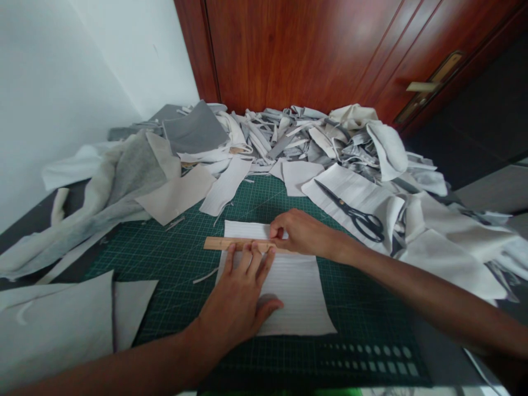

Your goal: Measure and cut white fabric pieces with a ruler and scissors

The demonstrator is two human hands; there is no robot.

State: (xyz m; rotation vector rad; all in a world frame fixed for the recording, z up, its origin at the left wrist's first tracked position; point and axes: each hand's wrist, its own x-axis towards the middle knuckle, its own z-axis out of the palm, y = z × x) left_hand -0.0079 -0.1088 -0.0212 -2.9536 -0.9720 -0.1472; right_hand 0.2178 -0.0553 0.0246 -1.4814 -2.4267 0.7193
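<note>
White ribbed fabric piece [289, 286] flat on green cutting mat [165, 258], centre of desk, just in front of both hands. Wooden ruler [225, 243] laid across its upper part, left end overhanging onto the mat. Fabric judged light, limp and soft, likely to creep or wrinkle on the mat; best pinned by flat pressure from above, or pinched at an edge or corner to lift. Ruler judged thin, stiff and light; best held down from the top.

Left hand [239, 300] open, fingers spread, palm down on the fabric, fingertips touching the ruler's near edge. Right hand [301, 231] closed into a pinch at the ruler's far edge, resting on the fabric; anything small inside the pinch hidden, cannot tell.

Black scissors [355, 212] on a white piece to the right, apart from both hands. Scrap pile [313, 137] heaped behind.
</note>
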